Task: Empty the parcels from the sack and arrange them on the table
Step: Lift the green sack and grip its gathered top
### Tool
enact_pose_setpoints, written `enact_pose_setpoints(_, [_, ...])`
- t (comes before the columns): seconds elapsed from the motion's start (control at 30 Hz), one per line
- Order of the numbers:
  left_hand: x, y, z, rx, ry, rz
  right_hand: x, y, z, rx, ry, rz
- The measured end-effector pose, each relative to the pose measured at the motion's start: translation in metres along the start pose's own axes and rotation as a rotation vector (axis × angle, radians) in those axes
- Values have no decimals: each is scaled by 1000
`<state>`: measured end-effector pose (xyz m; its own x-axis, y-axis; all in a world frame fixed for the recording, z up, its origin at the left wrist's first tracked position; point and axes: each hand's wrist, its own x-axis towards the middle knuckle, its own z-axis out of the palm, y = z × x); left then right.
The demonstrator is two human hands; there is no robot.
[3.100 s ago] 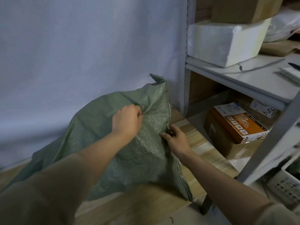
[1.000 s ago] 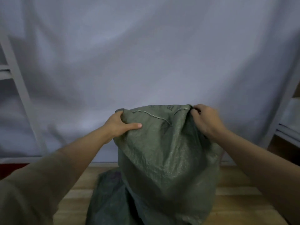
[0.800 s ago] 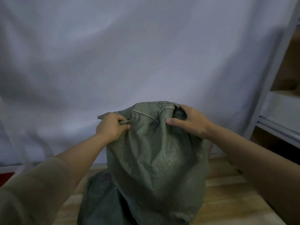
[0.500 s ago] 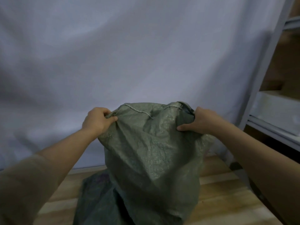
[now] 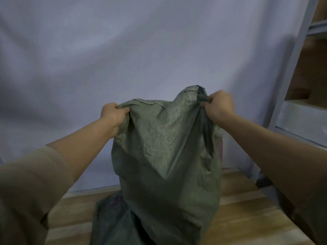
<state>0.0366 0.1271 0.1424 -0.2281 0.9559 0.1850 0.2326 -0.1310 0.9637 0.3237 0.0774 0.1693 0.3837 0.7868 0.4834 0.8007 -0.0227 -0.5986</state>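
A green woven sack [image 5: 164, 156] stands upright in the middle of the wooden table [image 5: 244, 214], lifted by its top edge. My left hand [image 5: 112, 114] grips the sack's top left corner, fingers curled round the fabric. My right hand [image 5: 218, 105] grips the top right corner in the same way. The sack's lower part bulges and folds onto the table near the front. No parcel shows; the sack's contents are hidden by the fabric.
A pale cloth backdrop [image 5: 123, 50] hangs right behind the table. A grey metal shelf rack [image 5: 293, 71] stands at the right with a white parcel [image 5: 304, 119] on a shelf. Bare wood lies on both sides of the sack.
My hands have slid apart along the sack's top edge to its two corners and pulled it taut. The sack was earlier lying against the shelf side; it is held upright now.
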Motion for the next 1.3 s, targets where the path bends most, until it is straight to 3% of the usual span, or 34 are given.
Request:
enact_pose_setpoints(0.3, [4,15,7,-118,121,8,28,-20,20,183,-92,-69])
enact_pose_setpoints(0.5, [12,75,9,-213,264,213,68,-32,-1,407,218,-224])
enact_pose_setpoints(0.57, [11,66,8,-35,264,195,75,-22,5,303,68,-289])
enact_pose_setpoints(0.67, [3,37,11,91,164,-35,74,-5,23,53,-276,-279])
enact_pose_setpoints(0.73, [-1,28,14,84,154,-62,73,1,31,57,-278,-284])
enact_pose_setpoints(0.83, [0,35,16,52,188,35,71,-4,33,136,-217,-268])
enact_pose_setpoints(0.97, [-6,39,18,279,205,129,71,-13,31,207,-181,-262])
enact_pose_setpoints(1.03, [-19,34,20,345,110,184,66,-13,35,216,-197,-267])
enact_pose_setpoints(1.1, [-34,26,28,233,-85,229,58,-13,41,229,-234,-276])
enact_pose_setpoints(1.17, [-42,16,38,208,-173,285,50,-17,48,257,-280,-299])
enact_pose_setpoints(1.3, [-37,-1,49,195,0,300,35,-28,49,290,-363,-390])
